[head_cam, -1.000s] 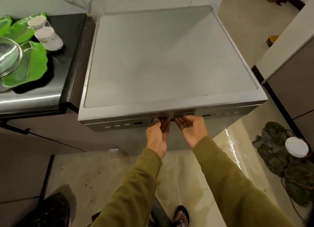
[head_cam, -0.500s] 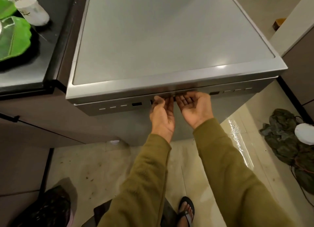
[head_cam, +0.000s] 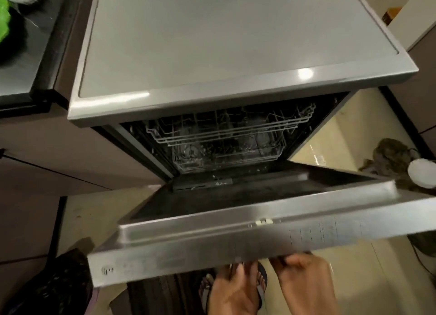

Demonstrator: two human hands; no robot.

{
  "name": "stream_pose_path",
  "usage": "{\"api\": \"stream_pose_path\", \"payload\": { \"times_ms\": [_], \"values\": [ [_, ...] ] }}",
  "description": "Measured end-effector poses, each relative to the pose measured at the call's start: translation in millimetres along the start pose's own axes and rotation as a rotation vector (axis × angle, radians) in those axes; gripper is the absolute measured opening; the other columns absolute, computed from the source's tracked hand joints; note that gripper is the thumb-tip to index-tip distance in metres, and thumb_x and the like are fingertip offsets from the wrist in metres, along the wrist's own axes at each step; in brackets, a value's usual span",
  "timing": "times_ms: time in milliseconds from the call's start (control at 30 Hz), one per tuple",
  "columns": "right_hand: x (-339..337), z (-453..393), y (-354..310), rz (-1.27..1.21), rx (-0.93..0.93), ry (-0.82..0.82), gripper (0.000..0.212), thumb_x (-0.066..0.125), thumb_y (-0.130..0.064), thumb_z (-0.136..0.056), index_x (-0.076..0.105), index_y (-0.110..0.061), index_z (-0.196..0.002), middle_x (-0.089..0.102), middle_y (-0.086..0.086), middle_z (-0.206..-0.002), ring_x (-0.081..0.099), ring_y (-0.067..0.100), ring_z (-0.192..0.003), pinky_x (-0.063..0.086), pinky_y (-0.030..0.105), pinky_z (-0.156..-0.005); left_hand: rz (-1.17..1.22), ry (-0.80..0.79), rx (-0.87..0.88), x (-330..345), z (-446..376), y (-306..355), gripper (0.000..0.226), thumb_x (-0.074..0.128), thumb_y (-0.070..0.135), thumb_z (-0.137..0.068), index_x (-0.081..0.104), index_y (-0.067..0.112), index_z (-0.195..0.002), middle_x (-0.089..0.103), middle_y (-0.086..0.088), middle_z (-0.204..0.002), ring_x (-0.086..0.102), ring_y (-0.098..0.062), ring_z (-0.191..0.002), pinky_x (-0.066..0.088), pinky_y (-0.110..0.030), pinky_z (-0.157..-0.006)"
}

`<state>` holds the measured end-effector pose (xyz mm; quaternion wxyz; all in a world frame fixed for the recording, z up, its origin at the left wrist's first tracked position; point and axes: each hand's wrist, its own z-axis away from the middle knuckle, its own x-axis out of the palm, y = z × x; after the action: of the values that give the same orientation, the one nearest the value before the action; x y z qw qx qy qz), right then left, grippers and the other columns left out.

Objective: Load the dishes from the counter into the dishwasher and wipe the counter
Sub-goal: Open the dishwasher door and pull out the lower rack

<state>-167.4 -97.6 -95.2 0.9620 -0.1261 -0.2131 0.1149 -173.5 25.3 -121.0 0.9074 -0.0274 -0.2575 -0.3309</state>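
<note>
The dishwasher door [head_cam: 236, 234] hangs partly lowered, its front edge directly above both hands and blocking any straight reach upward. The left hand [head_cam: 232, 288] and right hand [head_cam: 304, 284] sit beneath that edge, fingers up under it. Beyond and above the hands, between the door and the dishwasher top [head_cam: 236, 38], a wide gap opens onto the wire racks [head_cam: 224, 135]. Right of the right hand, a crumpled cloth [head_cam: 391, 159] lies on the floor.

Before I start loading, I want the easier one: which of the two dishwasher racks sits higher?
The upper rack, the wider wire basket just under the dishwasher's top. The lower rack sits beneath it, deeper inside, nearer the open door.
</note>
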Motion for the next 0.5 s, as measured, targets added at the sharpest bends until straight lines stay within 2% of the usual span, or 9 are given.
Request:
{"api": "stream_pose_path", "payload": {
  "times_ms": [33,100,133,167,233,300,367,467,500],
  "values": [
    [-14,-1,3,0.040,-0.050,0.050,0.036,0.083,-0.028,-0.064,0.058,-0.003,-0.064,0.062,0.015,-0.060,0.060,0.026,-0.079,0.057,0.021,-0.054,0.008,0.093,-0.075,-11,2,3,0.075,0.082,-0.002,-0.074,0.041,-0.020,-0.134,0.065,-0.042,-0.098,0.068,0.010,-0.084,0.026,-0.028,-0.121],
    [-34,6,9,0.168,-0.083,0.082,0.018,0.068,0.007,-0.066,0.052,0.004,-0.074,0.059,0.024,-0.067,0.056,0.037,-0.079,0.059,0.035,-0.048,-0.147,0.264,-0.152,-5,9,17,0.091,0.071,0.031,-0.089,0.020,-0.016,-0.148,0.046,-0.047,-0.131,0.067,-0.002,-0.095,0.044,-0.013,-0.100],
    [-34,12,9,0.223,-0.039,0.140,0.010,0.058,0.012,-0.077,0.054,0.003,-0.080,0.060,0.024,-0.076,0.057,0.037,-0.079,0.059,0.037,-0.049,-0.169,0.222,-0.065,1,22,22,0.076,0.059,0.029,-0.097,0.023,-0.011,-0.150,0.041,-0.039,-0.142,0.063,-0.015,-0.107,0.055,-0.021,-0.081],
    [-36,19,9,0.307,-0.029,0.191,0.010,0.052,0.012,-0.087,0.056,0.002,-0.085,0.062,0.024,-0.083,0.059,0.037,-0.080,0.058,0.038,-0.051,-0.178,0.351,-0.075,-6,33,26,0.063,0.054,0.023,-0.100,0.031,-0.009,-0.148,0.043,-0.032,-0.144,0.059,-0.028,-0.118,0.053,-0.032,-0.086],
    [-45,34,9,0.516,-0.064,0.249,0.004,0.057,0.004,-0.093,0.060,0.002,-0.092,0.066,0.024,-0.085,0.064,0.038,-0.077,0.059,0.041,-0.059,-0.257,0.267,-0.091,-19,63,30,0.043,0.053,0.014,-0.100,0.048,-0.012,-0.133,0.061,-0.029,-0.125,0.061,-0.044,-0.111,0.048,-0.042,-0.087],
    [-56,47,10,0.807,-0.165,0.255,0.006,0.067,-0.004,-0.089,0.064,-0.001,-0.094,0.073,0.014,-0.073,0.069,0.028,-0.073,0.057,0.035,-0.066,-0.538,0.203,0.026,-20,94,32,0.023,0.056,0.006,-0.097,0.069,-0.012,-0.100,0.071,-0.029,-0.086,0.070,-0.040,-0.072,0.057,-0.041,-0.066],
    [-67,56,12,1.191,-0.470,0.218,0.007,0.073,-0.018,-0.084,0.069,-0.020,-0.090,0.072,-0.009,-0.069,0.067,0.006,-0.068,0.055,0.021,-0.069,-0.883,0.303,0.284,-13,99,35,0.029,0.063,-0.001,-0.091,0.075,-0.002,-0.064,0.071,-0.023,-0.066,0.070,-0.025,-0.053,0.058,-0.027,-0.051],
    [-61,63,6,1.528,-1.099,0.099,0.022,0.058,-0.044,-0.082,0.066,-0.041,-0.102,0.069,-0.021,-0.100,0.059,0.000,-0.097,0.045,0.010,-0.083,-1.370,0.189,0.859,-3,97,45,0.007,0.074,0.029,-0.087,0.077,0.031,-0.094,0.076,0.015,-0.099,0.068,0.006,-0.089,0.047,-0.003,-0.077],
    [-57,57,2,1.593,-1.177,0.027,0.036,0.053,-0.046,-0.085,0.063,-0.036,-0.118,0.062,-0.018,-0.120,0.054,0.000,-0.111,0.043,0.017,-0.095,-1.593,0.123,1.036,-7,85,50,0.023,0.068,0.043,-0.090,0.070,0.041,-0.113,0.067,0.024,-0.120,0.059,0.012,-0.111,0.041,-0.004,-0.093]
  ]
}}
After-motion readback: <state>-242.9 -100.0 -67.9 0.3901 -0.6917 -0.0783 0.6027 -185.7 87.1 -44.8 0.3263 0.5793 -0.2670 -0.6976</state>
